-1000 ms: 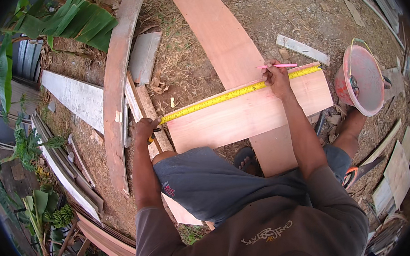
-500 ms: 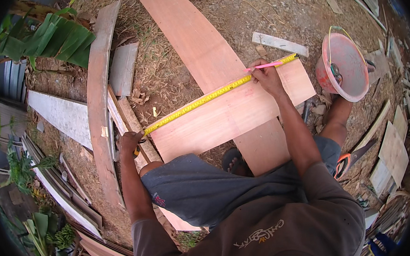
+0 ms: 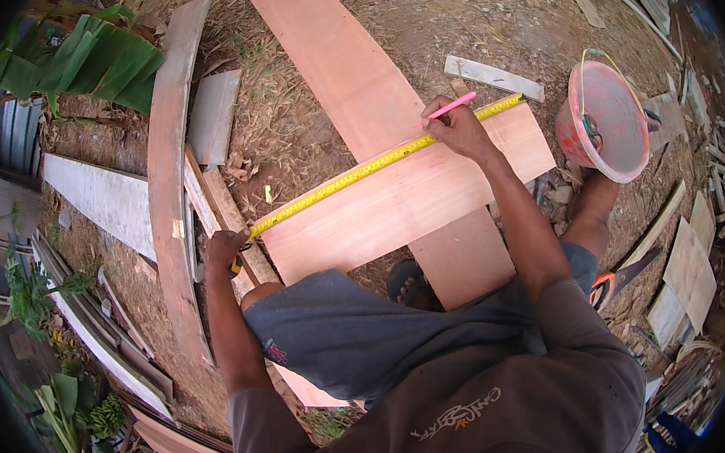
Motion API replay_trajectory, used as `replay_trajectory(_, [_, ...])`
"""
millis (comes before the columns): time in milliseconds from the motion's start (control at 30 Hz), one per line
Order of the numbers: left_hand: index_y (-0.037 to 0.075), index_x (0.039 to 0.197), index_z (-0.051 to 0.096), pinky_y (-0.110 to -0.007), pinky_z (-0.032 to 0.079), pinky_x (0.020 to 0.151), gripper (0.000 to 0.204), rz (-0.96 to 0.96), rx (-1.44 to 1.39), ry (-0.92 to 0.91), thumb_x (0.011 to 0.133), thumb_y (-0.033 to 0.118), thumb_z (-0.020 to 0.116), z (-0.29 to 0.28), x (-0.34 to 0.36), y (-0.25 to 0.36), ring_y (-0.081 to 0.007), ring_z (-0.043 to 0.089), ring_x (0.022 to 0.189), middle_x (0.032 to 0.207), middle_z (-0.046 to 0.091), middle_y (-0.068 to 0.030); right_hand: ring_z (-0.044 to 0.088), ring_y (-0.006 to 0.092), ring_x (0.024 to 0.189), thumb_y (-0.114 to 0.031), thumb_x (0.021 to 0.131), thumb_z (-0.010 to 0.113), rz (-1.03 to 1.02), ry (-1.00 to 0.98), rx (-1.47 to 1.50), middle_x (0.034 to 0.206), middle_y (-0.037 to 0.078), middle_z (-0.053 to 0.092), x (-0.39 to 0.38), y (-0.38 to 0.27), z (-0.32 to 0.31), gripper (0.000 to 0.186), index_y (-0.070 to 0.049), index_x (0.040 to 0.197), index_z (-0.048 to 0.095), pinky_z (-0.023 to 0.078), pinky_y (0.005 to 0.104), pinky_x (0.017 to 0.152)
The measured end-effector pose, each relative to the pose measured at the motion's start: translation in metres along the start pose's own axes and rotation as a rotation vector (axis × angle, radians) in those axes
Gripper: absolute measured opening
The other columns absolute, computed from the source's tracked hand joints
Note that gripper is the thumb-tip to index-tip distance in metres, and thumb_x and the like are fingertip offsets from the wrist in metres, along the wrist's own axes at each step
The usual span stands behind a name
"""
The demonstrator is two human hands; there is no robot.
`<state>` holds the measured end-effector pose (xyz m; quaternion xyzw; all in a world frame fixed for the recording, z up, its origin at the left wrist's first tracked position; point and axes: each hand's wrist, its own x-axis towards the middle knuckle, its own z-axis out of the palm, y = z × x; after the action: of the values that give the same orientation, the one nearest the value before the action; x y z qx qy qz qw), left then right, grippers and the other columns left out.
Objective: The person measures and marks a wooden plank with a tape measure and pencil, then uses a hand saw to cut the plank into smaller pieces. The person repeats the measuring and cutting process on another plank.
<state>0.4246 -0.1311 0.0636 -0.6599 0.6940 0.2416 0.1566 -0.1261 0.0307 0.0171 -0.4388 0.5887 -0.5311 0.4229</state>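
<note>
A pale plywood board (image 3: 354, 223) lies crosswise in front of me, over a longer reddish plank (image 3: 337, 67). Along its far edge stretches a yellow tape measure (image 3: 334, 186), its end reaching the board's right side. My left hand (image 3: 225, 253) is closed round the tape's case just past the board's left end; the case is mostly hidden by the fingers. Over the far edge, right of the middle, my right hand (image 3: 457, 130) grips a pink pen (image 3: 451, 105), held slanted with its lower end close to the tape.
A red bucket (image 3: 575, 116) with a yellow handle stands at the right, by my foot. Near my right knee lies a handsaw (image 3: 622, 281) with an orange handle. Old planks (image 3: 171, 156) lean and lie at the left. A short offcut (image 3: 494, 76) rests beyond the board.
My right hand has shifted left and slightly away along the tape, and the pen has tilted from nearly level to slanted. My left hand still holds the tape measure.
</note>
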Motion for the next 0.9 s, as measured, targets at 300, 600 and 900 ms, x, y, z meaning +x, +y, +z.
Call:
replay_trajectory(300, [0.004, 0.081, 0.076, -0.044, 0.052, 0.072, 0.063, -0.03, 0.027, -0.01, 0.084, 0.066, 0.069, 0.002, 0.0, -0.003, -0.0303, 0.071, 0.075, 0.077, 0.072, -0.0163, 0.057, 0.012, 0.064, -0.009, 0.088, 0.064, -0.037, -0.165, -0.302, 0.069, 0.004, 0.061, 0.007, 0.006, 0.038, 0.007, -0.004, 0.092, 0.064, 0.046, 0.0306, 0.06])
replay_trajectory(600, [0.006, 0.076, 0.076, -0.039, 0.051, 0.064, 0.057, 0.013, 0.017, 0.019, 0.087, 0.061, 0.07, 0.005, 0.004, -0.006, -0.0219, 0.067, 0.062, 0.067, 0.07, -0.0103, 0.057, 0.0123, 0.066, -0.01, 0.088, 0.064, -0.007, -0.154, -0.223, 0.072, 0.005, 0.063, 0.011, 0.021, 0.035, 0.006, -0.004, 0.09, 0.064, 0.046, 0.0319, 0.06])
replay_trajectory(900, [0.002, 0.074, 0.074, -0.04, 0.05, 0.06, 0.057, 0.015, -0.018, 0.032, 0.087, 0.058, 0.072, 0.004, -0.001, -0.003, -0.0223, 0.066, 0.059, 0.065, 0.068, -0.0115, 0.056, 0.0138, 0.063, -0.01, 0.087, 0.063, -0.003, -0.163, -0.308, 0.069, 0.006, 0.061, 0.006, 0.01, 0.035, 0.007, -0.004, 0.09, 0.064, 0.045, 0.033, 0.058])
